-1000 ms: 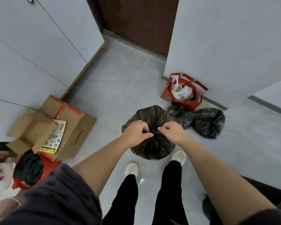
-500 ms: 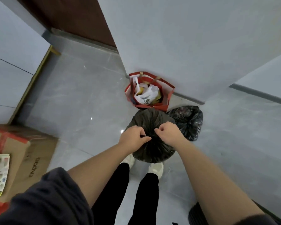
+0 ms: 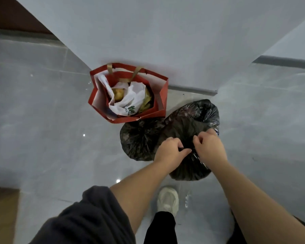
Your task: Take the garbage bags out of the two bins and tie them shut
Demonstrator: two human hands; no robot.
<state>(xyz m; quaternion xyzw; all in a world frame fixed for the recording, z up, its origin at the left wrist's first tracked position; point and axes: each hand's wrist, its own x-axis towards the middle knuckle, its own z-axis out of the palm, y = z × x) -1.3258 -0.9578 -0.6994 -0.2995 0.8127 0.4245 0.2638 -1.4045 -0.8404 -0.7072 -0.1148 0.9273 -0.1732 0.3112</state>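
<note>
1. Head view, task item: the held garbage bag, black and full, is found low in front of the person. Its gathered neck lies between the two hands. Whether its base rests on the floor cannot be told.
2. Left hand: the fingers are curled, and a fold of the neck's plastic is pinched between thumb and fingers.
3. Right hand: it is curled likewise, and the opposite side of the neck is gripped. The two hands are set close together.
4. Second black bag: it lies on the floor just left of the held one, seemingly closed.
5. Third black bag: it is glossy, partly hidden behind the held bag, and near the wall.
6. Red paper bag: it stands open against the wall, with a white plastic bag inside.
7. Cardboard box: only a corner is seen at the lower left edge.
8. Change recorded: within the last second the held bag has been carried rightward from the open floor to the bags by the wall. The box has slid almost out of sight. The pinch of both hands is unchanged.
9. Judgement: the knot is taken to be made or nearly so, and the bag is about to be set down among the others. No bin is in view, so what remains of the task cannot be settled.
</note>
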